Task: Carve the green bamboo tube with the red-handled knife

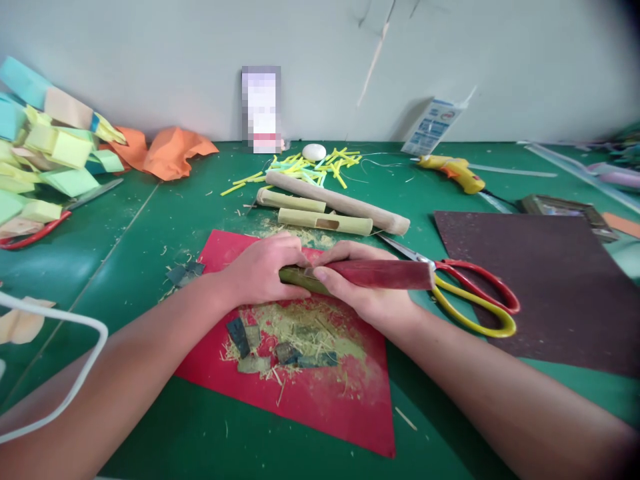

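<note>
My left hand (pixel 263 270) is closed over the green end of a bamboo piece (pixel 297 278) above a red sheet (pixel 330 400). My right hand (pixel 357 290) grips a dark red sleeve-like wrap (pixel 385 274) that runs to the right along the same stick, its thumb pressing near the join. Under both hands lie pale green shavings and several dark bark chips (pixel 295 343) on the red sheet.
Red-and-yellow scissors (pixel 475 303) lie right of my hands, beside a dark brown sheet (pixel 545 287). Bamboo sticks (pixel 325 221) and a wooden rod (pixel 340 202) lie behind. A yellow glue gun (pixel 453 171), yellow strips (pixel 305 167), orange paper (pixel 170 152), folded coloured paper (pixel 45 153) surround them.
</note>
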Demonstrator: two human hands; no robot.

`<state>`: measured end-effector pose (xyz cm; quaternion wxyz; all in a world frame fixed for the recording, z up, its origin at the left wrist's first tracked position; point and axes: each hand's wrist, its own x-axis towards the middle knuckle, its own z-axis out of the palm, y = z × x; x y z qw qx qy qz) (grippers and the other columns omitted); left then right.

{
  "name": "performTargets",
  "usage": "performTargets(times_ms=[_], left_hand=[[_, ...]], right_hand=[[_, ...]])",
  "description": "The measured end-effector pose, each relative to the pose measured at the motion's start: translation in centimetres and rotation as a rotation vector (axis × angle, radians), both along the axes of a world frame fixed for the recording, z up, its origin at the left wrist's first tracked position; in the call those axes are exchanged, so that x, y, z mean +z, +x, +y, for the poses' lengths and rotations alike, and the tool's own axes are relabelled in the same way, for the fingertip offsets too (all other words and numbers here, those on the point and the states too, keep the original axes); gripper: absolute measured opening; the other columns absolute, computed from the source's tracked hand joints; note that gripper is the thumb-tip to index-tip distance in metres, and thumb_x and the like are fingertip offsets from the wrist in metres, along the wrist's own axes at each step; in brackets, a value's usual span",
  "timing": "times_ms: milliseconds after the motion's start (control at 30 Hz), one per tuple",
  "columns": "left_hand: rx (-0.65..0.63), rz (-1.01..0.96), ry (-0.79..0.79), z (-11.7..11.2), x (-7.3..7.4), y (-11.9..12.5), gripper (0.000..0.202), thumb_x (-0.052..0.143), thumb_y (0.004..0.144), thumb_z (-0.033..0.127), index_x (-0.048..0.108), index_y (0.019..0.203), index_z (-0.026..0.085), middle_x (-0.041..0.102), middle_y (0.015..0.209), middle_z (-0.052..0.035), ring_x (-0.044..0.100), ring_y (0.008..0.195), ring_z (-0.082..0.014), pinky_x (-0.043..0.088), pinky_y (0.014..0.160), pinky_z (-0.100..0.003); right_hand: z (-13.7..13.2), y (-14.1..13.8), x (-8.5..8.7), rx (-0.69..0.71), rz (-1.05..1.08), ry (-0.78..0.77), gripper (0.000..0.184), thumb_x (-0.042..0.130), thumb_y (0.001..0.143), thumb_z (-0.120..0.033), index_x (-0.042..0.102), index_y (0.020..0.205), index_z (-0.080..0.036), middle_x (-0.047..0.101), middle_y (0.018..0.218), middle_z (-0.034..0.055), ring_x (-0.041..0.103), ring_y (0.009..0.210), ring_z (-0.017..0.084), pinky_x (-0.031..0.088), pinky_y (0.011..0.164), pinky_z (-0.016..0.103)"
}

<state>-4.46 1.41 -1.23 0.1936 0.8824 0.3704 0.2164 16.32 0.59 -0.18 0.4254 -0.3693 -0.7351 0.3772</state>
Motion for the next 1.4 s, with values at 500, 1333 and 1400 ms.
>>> performTargets(times_ms=[500, 1333, 1400], left_hand=[[0.025, 0.011, -0.015, 0.0, -0.2, -0.2, 0.030, 0.071, 0.078, 0.046, 0.061, 0.086, 0.018, 0.057, 0.085, -0.0021, 0.054, 0.084, -0.0182, 0.042, 0.075, -0.033], [0.002, 0.014, -0.062, -0.1, 0.6, 0.0, 0.023, 0.070, 0.079, 0.040, 0.068, 0.089, 0.019, 0.058, 0.082, -0.0019, 0.052, 0.084, -0.0183, 0.039, 0.074, -0.032], [0.007, 0.017, -0.062, -0.2, 0.6, 0.0, 0.025, 0.070, 0.079, 0.040, 0.068, 0.090, 0.019, 0.057, 0.082, -0.0019, 0.052, 0.083, -0.0182, 0.039, 0.074, -0.032]], right_hand=[[0.0, -0.2, 0.1, 0.014, -0.011, -0.083, 0.013, 0.075, 0.075, -0.036, 0.072, 0.080, -0.024, 0.075, 0.085, 0.0008, 0.071, 0.077, 0.017, 0.056, 0.076, 0.031], [-0.3, 0.7, 0.7, 0.010, -0.148, 0.188, 0.021, 0.060, 0.081, -0.025, 0.049, 0.063, -0.023, 0.052, 0.058, -0.0026, 0.049, 0.051, 0.011, 0.038, 0.051, 0.028], [-0.4, 0.9, 0.3, -0.018, -0.115, 0.143, 0.022, 0.060, 0.082, -0.027, 0.049, 0.063, -0.024, 0.053, 0.058, -0.0021, 0.049, 0.052, 0.012, 0.038, 0.051, 0.029]])
